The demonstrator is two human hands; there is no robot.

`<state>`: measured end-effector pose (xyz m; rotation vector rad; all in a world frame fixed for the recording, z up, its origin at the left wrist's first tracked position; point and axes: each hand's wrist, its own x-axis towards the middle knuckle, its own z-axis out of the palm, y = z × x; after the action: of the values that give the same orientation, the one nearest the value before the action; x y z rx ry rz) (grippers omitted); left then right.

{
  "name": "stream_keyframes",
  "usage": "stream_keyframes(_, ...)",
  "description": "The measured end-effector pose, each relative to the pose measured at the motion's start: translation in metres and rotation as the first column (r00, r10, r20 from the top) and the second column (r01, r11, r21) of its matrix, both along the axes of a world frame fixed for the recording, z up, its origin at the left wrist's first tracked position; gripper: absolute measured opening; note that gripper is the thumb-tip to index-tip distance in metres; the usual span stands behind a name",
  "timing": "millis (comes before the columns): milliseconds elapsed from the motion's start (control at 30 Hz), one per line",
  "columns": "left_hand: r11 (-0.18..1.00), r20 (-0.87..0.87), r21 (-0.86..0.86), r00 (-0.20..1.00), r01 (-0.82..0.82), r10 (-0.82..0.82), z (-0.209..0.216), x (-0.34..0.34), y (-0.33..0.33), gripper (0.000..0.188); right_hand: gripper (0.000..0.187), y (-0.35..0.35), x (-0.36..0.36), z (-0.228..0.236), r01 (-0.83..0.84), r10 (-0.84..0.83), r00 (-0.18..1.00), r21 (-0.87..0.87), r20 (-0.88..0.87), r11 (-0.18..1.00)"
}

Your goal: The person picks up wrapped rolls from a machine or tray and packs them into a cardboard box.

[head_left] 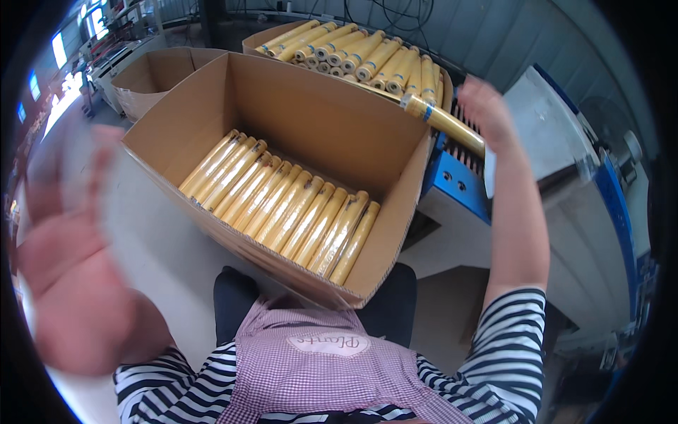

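My left hand (78,275) is raised at the left, blurred, its fingers stretched up and apart with nothing in them. My right hand (489,113) reaches forward at the right, smeared by motion, so its finger pose is unclear. Just beside it, a yellow wrapped roll (452,126) lies slanted over the slotted end of a blue and white machine (452,180); whether the hand touches it is unclear. Between my arms stands an open cardboard box (282,92), tilted toward me. Inside, a row of yellow film-wrapped rolls (282,205) lies side by side.
Behind the box, another carton (258,37) is heaped with yellow rolls (353,53) showing hollow ends. A further open carton (152,74) stands at the far left. The white machine panel (544,127) rises to the right of my forearm. Cables hang along the back wall.
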<state>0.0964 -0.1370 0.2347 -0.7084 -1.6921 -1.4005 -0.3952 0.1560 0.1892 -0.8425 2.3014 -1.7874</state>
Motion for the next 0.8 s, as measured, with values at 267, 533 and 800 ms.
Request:
stream_keyframes(267,0.961,0.809,-0.046,0.553,-0.273,0.196,-0.204,-0.084,-0.04,0.044,0.08,0.021,-0.131,-0.125,0.525,-0.172,0.851,0.808,-0.496,0.269)
stream_keyframes(533,0.962,0.853,0.161,0.521,-0.22,-0.024,-0.212,-0.137,-0.064,0.043,0.058,-0.022,-0.095,-0.116,0.612,0.056,0.781,0.78,-0.622,0.13)
stream_keyframes(800,0.748,0.736,0.345,0.658,-0.567,0.16,-0.23,-0.192,-0.095,0.071,0.073,-0.128,0.009,-0.122,0.336,0.333,0.576,0.588,-0.746,0.736)
